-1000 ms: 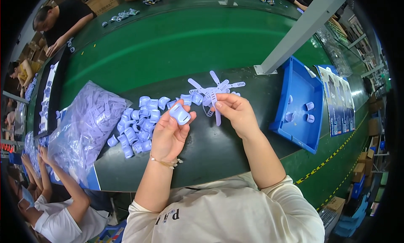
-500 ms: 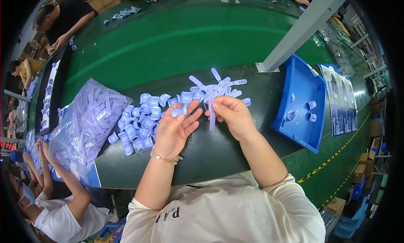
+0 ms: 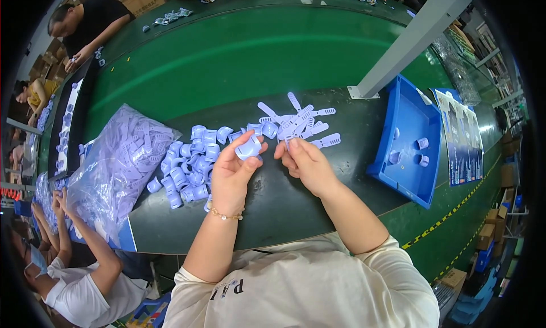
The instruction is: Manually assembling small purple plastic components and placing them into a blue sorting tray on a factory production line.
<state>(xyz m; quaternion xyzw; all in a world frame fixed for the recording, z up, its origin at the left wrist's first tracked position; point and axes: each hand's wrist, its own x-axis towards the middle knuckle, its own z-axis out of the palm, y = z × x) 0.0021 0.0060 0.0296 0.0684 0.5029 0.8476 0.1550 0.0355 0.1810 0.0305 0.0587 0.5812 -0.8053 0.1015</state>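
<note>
My left hand (image 3: 232,171) is closed around a curved lavender plastic cuff (image 3: 248,148), its fingers behind and its thumb at the front. To the right, my right hand (image 3: 311,167) pinches a slotted lavender strap (image 3: 285,140), mostly hidden by the fingers and the strap pile behind. The two hands are apart. Just beyond them lies a loose fan of slotted straps (image 3: 298,122). Beside my left hand is a heap of curved cuffs (image 3: 185,177) like the one held.
A clear bag (image 3: 128,163) full of straps lies left of the heap. At right stands a blue bin (image 3: 380,167) with several cuffs inside, beside a grey post (image 3: 412,41) and printed sheets (image 3: 462,137). Co-workers sit at left and across the green belt (image 3: 227,61).
My left hand has turned and lifted the cuff slightly, its fingers curling around it. My right hand has tilted, and the strap that hung below its fingers no longer hangs there.
</note>
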